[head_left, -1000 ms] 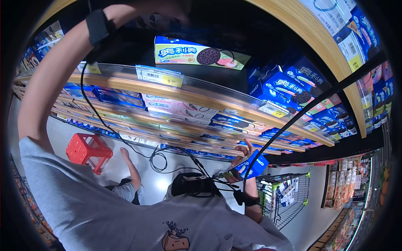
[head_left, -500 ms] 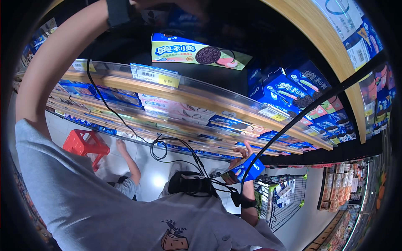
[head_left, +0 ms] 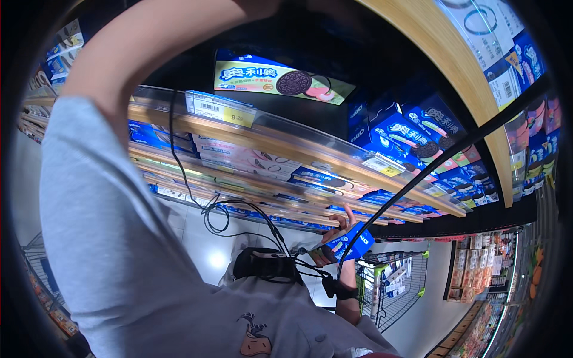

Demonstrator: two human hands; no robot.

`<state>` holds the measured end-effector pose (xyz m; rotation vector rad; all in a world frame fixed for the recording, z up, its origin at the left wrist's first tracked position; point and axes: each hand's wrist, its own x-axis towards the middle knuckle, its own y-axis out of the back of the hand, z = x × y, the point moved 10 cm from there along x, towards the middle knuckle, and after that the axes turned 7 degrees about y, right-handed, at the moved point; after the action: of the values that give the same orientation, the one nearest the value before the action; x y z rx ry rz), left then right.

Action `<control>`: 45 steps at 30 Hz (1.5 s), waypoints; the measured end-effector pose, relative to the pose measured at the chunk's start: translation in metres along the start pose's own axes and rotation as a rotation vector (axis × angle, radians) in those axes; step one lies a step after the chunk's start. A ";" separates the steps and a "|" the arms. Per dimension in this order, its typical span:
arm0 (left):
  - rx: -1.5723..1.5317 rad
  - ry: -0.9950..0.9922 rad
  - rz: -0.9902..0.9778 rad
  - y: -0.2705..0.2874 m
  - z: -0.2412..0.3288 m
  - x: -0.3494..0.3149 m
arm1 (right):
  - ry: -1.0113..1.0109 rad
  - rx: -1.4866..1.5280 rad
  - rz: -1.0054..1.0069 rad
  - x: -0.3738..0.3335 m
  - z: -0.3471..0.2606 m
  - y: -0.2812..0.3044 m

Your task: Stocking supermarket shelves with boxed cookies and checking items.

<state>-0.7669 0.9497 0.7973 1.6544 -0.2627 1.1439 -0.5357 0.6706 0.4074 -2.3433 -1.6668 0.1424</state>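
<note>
My left arm (head_left: 161,42) is raised and bends across the top into the dark back of the upper shelf; its hand is out of sight past the picture's edge. Under that arm a lone cookie box (head_left: 256,76), blue and pale green with a dark sandwich cookie printed on it, lies on the black shelf bottom. Low down, my right hand (head_left: 341,224) is closed around a blue cookie box (head_left: 358,243), one finger sticking up. That box is held just below the shelf edges.
Blue cookie boxes (head_left: 412,140) crowd the shelf's right part. A wooden shelf edge (head_left: 280,138) carries a price tag (head_left: 218,110). Black cables (head_left: 179,149) dangle before me, one crossing to upper right. A shopping cart (head_left: 406,286) stands at lower right.
My left arm has reached farther right and deeper into the shelf, its wristband now out of view. The red stool and another person's arm are no longer seen. My right hand keeps the box.
</note>
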 end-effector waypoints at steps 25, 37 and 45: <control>-0.242 0.023 -0.358 -0.085 0.011 0.031 | -0.049 0.121 0.040 -0.011 -0.003 0.012; -0.257 -0.002 -0.369 -0.090 0.021 0.037 | -0.054 0.288 0.033 -0.015 0.001 0.014; -0.253 -0.002 -0.360 -0.077 0.019 0.030 | -0.048 0.359 0.019 -0.014 -0.001 0.011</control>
<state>-0.6904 0.9767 0.7732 1.4091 -0.0996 0.8021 -0.5300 0.6535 0.4048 -2.0995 -1.4945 0.4638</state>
